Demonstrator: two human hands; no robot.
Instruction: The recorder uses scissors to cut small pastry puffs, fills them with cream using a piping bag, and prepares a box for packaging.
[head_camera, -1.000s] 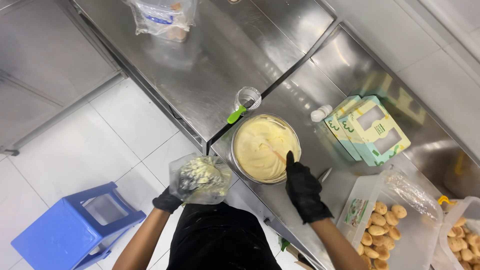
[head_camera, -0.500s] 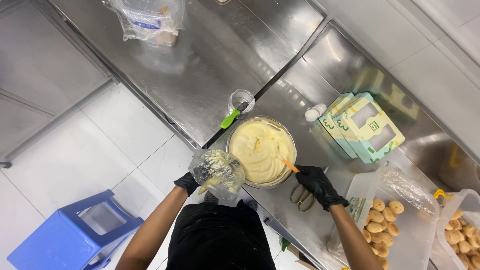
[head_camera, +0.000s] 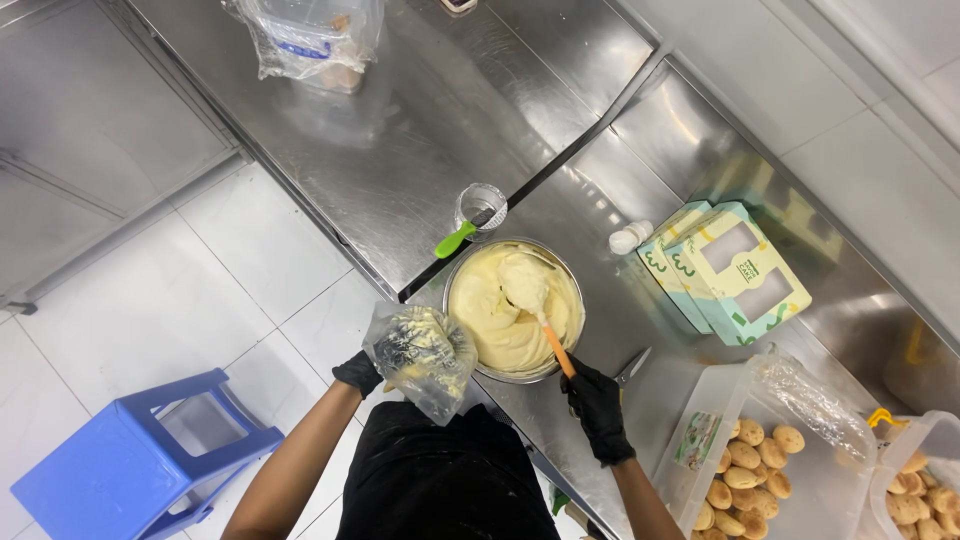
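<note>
The left hand (head_camera: 357, 372) was mostly hidden behind the clear piping bag (head_camera: 420, 358) it gripped, fingers wrapped shut around it, off the counter edge at nine o'clock of the steel bowl (head_camera: 513, 308). The right hand (head_camera: 598, 405), at five o'clock of the bowl, closed on an orange-handled spatula (head_camera: 537, 308) loaded with cream. Open steel counter (head_camera: 420, 150) stretched toward twelve o'clock; pastry tubs (head_camera: 760, 450) were cut off at four.

The right hand (head_camera: 598, 408) has lifted a spatula (head_camera: 540, 312) heaped with cream over the bowl (head_camera: 514, 310).
</note>
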